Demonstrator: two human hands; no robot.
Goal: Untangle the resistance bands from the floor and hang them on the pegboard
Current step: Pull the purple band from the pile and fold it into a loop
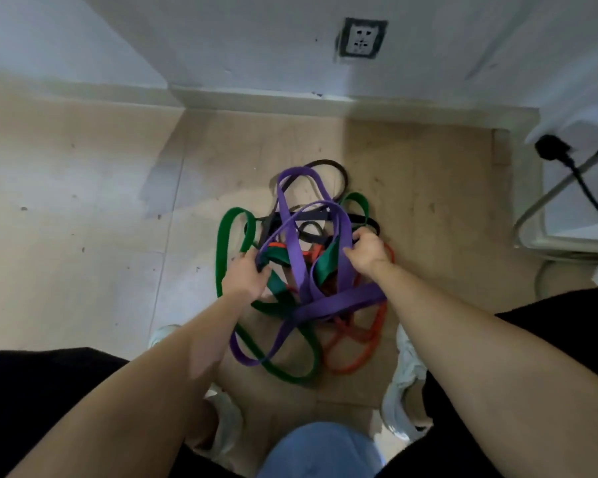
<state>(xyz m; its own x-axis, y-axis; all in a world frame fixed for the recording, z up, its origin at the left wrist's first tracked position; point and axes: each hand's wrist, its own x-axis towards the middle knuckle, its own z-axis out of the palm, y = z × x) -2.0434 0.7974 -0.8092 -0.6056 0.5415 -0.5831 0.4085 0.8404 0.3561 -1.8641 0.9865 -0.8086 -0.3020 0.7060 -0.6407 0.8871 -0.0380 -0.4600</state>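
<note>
Head view: left hand (pixel 247 276) and right hand (pixel 366 251) grip tangled bands (pixel 292 257), both seemingly half-buried among loops.

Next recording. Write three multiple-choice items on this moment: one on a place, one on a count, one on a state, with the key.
1. Where does the tangle of flat rubber resistance bands lie? A. on the beige floor; B. on a pegboard; C. on a table.
2. How many band colours show? A. two; B. four; C. six.
3. What do the hands do? A. both hang idle; B. only the left grips; C. each grips strands.
Key: 1 A, the pile rests on the floor before the person's shoes; 2 B, purple band, green band, black band, red-orange band; 3 C, left hand and right hand both curl round strands.
</note>
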